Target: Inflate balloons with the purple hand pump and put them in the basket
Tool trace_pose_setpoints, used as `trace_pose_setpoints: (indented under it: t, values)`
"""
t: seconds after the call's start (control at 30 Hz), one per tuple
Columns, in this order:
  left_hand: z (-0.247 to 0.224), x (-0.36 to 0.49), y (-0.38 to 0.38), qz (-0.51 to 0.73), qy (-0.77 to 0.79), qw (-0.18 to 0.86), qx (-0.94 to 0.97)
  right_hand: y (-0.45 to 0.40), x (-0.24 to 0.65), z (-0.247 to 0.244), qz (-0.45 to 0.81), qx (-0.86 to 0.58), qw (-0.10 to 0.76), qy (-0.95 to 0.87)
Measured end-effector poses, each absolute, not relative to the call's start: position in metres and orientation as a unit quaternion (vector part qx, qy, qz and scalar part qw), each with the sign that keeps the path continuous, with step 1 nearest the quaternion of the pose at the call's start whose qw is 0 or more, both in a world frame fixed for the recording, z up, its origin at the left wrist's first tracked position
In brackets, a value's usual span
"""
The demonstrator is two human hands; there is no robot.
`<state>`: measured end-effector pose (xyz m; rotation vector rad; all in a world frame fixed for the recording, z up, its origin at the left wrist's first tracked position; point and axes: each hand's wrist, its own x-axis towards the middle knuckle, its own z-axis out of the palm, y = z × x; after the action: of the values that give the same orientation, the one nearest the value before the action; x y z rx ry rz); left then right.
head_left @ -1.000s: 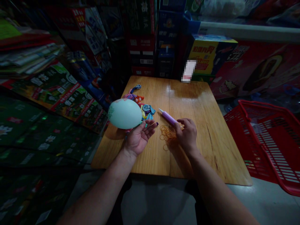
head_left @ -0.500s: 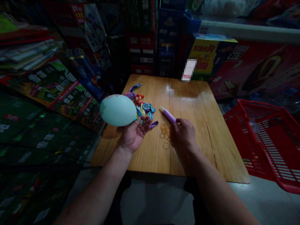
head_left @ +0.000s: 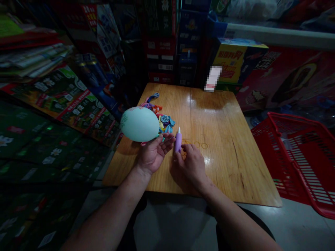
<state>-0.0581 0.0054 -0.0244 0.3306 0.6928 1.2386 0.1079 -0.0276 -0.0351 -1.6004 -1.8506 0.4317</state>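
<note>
My left hand (head_left: 154, 153) is closed in a pinch at the neck of an inflated pale mint balloon (head_left: 140, 124) with a printed pattern, held above the left side of the table. My right hand (head_left: 192, 162) is closed around the lower end of a slim purple balloon pump (head_left: 178, 142). The pump's white nozzle points away from me, close to my left fingertips. Rubber bands (head_left: 204, 146) lie by my right fingers, which partly hide them. Behind the mint balloon is a pile of limp, colourful balloons (head_left: 167, 121).
The wooden table (head_left: 217, 122) has stacked boxes (head_left: 161, 55) behind it. A red shopping basket (head_left: 288, 153) stands at the right. Green cartons (head_left: 52, 139) are piled along the left. A pixelated upright card (head_left: 213, 78) is at the table's far edge.
My right hand has moved left and towards me, and the pump has swung from pointing left to pointing away. More rubber bands show. The mint balloon has shifted slightly right with my left hand.
</note>
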Motion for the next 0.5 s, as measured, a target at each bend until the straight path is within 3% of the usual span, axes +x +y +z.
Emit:
trace_pose_setpoints:
  t: [0.07,0.27,0.5]
  values:
    - [-0.023,-0.053,0.0,0.562,0.315,0.747,0.16,-0.027,0.114,-0.027,0.233,-0.592,0.362,-0.681]
    - [-0.012,-0.024,-0.039,0.58,0.327,0.706,0.243,-0.058,0.104,0.001,0.605,-0.479,0.466,-0.433]
    - [0.008,0.002,-0.137,0.584,0.38,0.668,0.26,-0.145,0.095,0.024,0.748,-0.414,0.477,-0.204]
